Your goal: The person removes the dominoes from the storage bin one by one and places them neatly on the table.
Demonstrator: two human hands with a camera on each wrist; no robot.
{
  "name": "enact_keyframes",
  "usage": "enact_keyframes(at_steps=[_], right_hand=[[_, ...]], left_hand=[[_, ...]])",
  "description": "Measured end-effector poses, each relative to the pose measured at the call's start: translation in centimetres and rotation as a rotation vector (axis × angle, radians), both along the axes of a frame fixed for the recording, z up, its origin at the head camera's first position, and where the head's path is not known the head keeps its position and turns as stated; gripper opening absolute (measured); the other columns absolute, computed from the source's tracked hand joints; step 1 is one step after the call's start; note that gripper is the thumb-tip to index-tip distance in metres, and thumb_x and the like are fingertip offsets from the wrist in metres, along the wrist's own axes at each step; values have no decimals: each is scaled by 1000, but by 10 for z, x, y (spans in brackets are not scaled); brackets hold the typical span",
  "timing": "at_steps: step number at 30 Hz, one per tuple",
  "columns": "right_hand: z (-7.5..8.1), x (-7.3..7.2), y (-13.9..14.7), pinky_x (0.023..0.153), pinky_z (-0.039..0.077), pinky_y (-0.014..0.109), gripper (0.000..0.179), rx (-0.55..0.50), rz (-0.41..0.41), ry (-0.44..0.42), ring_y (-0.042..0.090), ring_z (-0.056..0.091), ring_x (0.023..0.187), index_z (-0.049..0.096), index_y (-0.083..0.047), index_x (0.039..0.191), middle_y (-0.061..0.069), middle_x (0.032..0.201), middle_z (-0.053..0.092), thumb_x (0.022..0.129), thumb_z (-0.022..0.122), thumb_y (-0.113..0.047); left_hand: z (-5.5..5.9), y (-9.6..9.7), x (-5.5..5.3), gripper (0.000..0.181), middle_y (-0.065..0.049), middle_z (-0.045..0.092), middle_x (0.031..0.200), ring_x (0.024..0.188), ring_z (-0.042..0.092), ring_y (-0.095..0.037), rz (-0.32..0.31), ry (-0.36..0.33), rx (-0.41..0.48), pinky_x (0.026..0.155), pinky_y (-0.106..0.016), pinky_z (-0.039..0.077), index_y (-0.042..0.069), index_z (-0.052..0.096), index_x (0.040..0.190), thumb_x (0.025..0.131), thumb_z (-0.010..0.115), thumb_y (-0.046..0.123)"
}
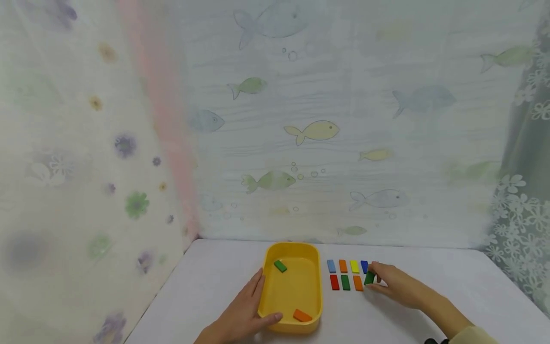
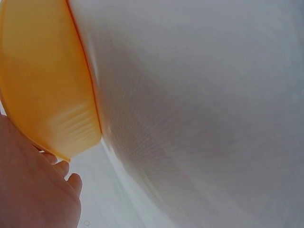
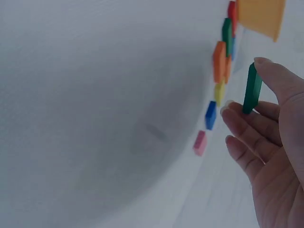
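Observation:
A shallow yellow tub (image 1: pixel 321 286) stands before me, a green block (image 1: pixel 280 266) and an orange block (image 1: pixel 302 316) lying on its floor. My left hand (image 1: pixel 242 308) rests on its near left corner, fingers lying along the left side, thumb over the near rim. In the left wrist view that hand (image 2: pixel 38 185) touches the tub's rim (image 2: pixel 52 85). Right of the tub, my right hand (image 1: pixel 397 285) pinches another flat green block (image 1: pixel 369 277). The right wrist view shows this green block (image 3: pixel 252 89) upright between thumb and fingers, lifted off the table.
Two rows of flat blocks lie right of the tub, among them a red block (image 1: pixel 334 282), a yellow block (image 1: pixel 354 266) and a blue block (image 1: pixel 364 266). A pink block (image 3: pixel 200 143) ends the far row. Behind the white table (image 1: pixel 356 320) hangs a fish-print curtain (image 1: pixel 318 191).

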State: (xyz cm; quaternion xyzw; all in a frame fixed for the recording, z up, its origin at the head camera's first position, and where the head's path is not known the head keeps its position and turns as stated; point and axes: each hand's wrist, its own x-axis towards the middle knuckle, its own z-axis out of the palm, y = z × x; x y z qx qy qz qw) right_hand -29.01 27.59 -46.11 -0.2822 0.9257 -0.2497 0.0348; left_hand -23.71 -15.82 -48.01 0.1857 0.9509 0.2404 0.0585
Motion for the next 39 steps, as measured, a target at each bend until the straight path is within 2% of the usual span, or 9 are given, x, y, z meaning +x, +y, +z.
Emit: enact_keyframes(at_steps=[3, 8, 16, 23, 29, 39], right_hand=[[-6, -1, 2, 77, 57, 32, 40, 42, -16, 35, 7, 54, 84, 62, -4, 121, -6, 98, 62, 94, 75, -30], [-11, -6, 2, 82, 57, 37, 35, 89, -40, 36, 12, 54, 86, 65, -6, 116, -2, 107, 59, 91, 79, -26], [-16, -15, 4, 74, 53, 29, 35, 119, 17, 53, 8, 50, 84, 65, -3, 117, 0, 108, 52, 91, 79, -23], [-18, -16, 5, 80, 56, 31, 36, 70, 56, 1, 9, 51, 87, 66, -5, 120, 3, 112, 55, 93, 77, -25], [-16, -16, 4, 80, 55, 28, 31, 23, 87, -43, 10, 53, 89, 66, -4, 120, 5, 118, 54, 94, 75, -18], [-16, -15, 1, 90, 56, 41, 34, 17, 36, -88, 18, 55, 98, 64, -6, 124, 4, 118, 54, 93, 76, -16]], left_hand=[[-1, 0, 0, 111, -13, 7, 172, 155, 21, -34, -1, 3, 2, 118, -63, 27, 1, 13, 163, 92, 51, 77], [0, 0, 1, 111, -14, 7, 172, 155, 19, -34, 1, -6, 9, 119, -63, 25, 1, 13, 163, 92, 50, 77], [0, 1, 1, 110, -14, 7, 172, 155, 18, -34, 2, -2, 7, 120, -63, 24, 1, 11, 164, 92, 50, 77], [0, 1, 2, 109, -13, 8, 172, 155, 19, -34, 8, -11, 4, 119, -63, 25, 1, 14, 163, 93, 50, 76], [0, 1, 2, 109, -12, 8, 172, 155, 19, -34, 9, -6, 5, 120, -63, 25, 1, 15, 163, 92, 49, 77], [0, 2, 2, 108, -13, 8, 172, 155, 19, -34, 12, -10, 9, 119, -63, 24, 0, 15, 163, 93, 50, 75]])
